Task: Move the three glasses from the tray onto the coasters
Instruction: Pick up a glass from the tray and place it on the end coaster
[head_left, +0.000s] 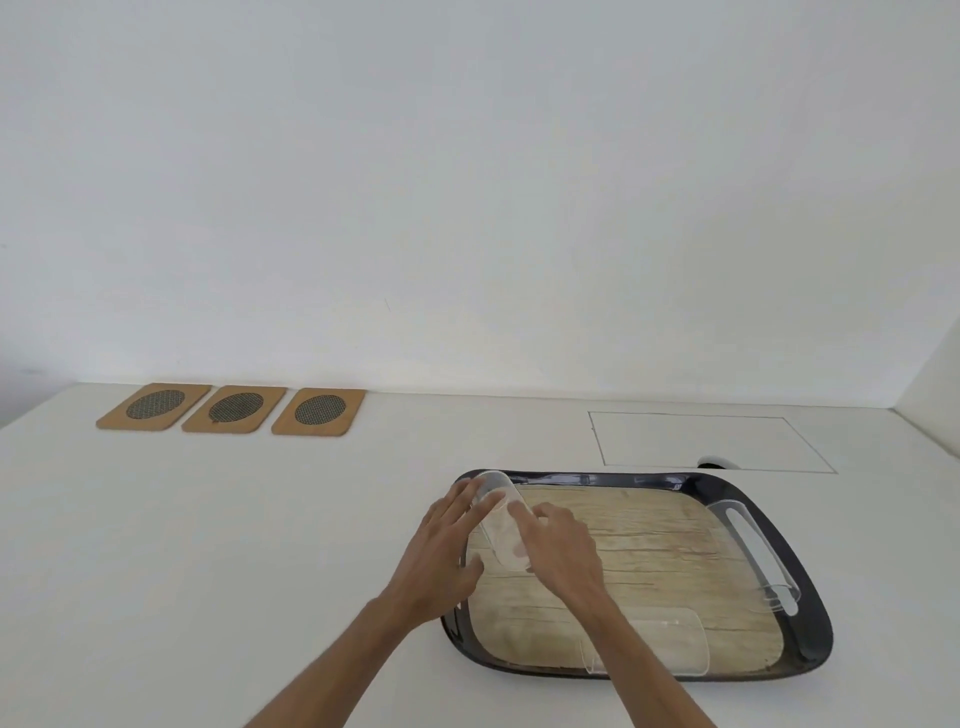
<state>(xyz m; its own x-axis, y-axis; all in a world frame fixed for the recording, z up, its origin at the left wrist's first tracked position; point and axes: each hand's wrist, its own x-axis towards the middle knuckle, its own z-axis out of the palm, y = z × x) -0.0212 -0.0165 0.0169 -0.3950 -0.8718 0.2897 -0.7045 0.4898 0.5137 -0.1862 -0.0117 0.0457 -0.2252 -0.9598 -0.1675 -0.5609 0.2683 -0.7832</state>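
Head view only. Tray (810, 613), dark-rimmed with a wood-grain floor, is set on the white bench (260, 545); everything below is placed relative to it.

Three clear glasses are seen inside the tray, all lying on their sides. First glass (501, 519) is at the tray's far-left corner, tilted, mouth toward the far rim. Second glass (748, 551) is laid along the tray's right edge. Third glass (670, 644) is at the tray's near edge, partly crossed by the right forearm.

Left hand (441, 551) is placed against the left side of the first glass, fingers spread and extended along it, thumb low near the tray's left rim. Right hand (561, 545) is placed against the right side of the same glass, index finger laid on its wall. The glass is cradled between the two hands; whether it is lifted clear of the tray floor cannot be told.

Three coasters (234, 409), tan with dark mesh ovals, are lined up side by side well off to the tray's far left, near the wall. Nothing is carried on them.

A thin outlined rectangle (706, 441) is marked on the bench just beyond the tray's far-right rim.
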